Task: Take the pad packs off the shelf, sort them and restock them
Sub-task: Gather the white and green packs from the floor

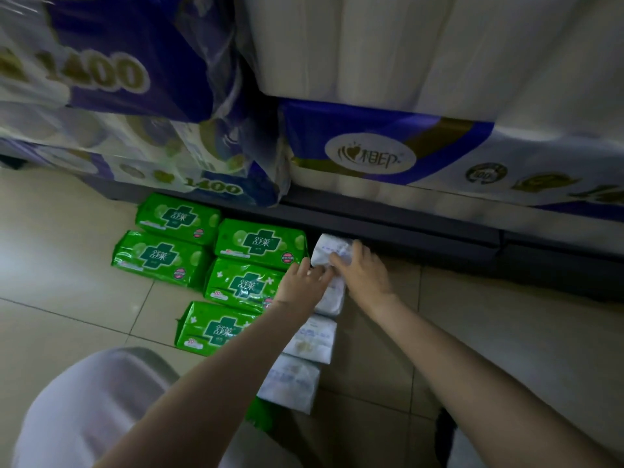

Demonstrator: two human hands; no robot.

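- Both hands worked at the far end of a column of white pad packs [309, 339] on the tiled floor [472, 349], close to the dark base of the shelf [405, 228].
- Left hand [302, 282] lay on the left side of the farthest white pack [329, 251], fingers bent onto its wrapper; right hand [363, 270] covered its right side, fingers curled over the top edge. The pack looked pinched between the two, probably to square it into line with the rest.
- White packs ran in one file from the shelf base back toward the person, touching or slightly overlapping end to end. Judged a sorted row, one kind together.
- Green pad packs [236, 265] sat just left of the white file in staggered rows, labels up, five plainly visible and a scrap of another under the left forearm. Kept apart by colour, which suits the sorting step.
- Large toilet-roll bundles [388, 153] filled the shelf above; no pad packs seen on it.
- Judgement: sorting on the floor was well along, restocking not begun.
- A pale rounded stool [101, 400] stood at lower left.
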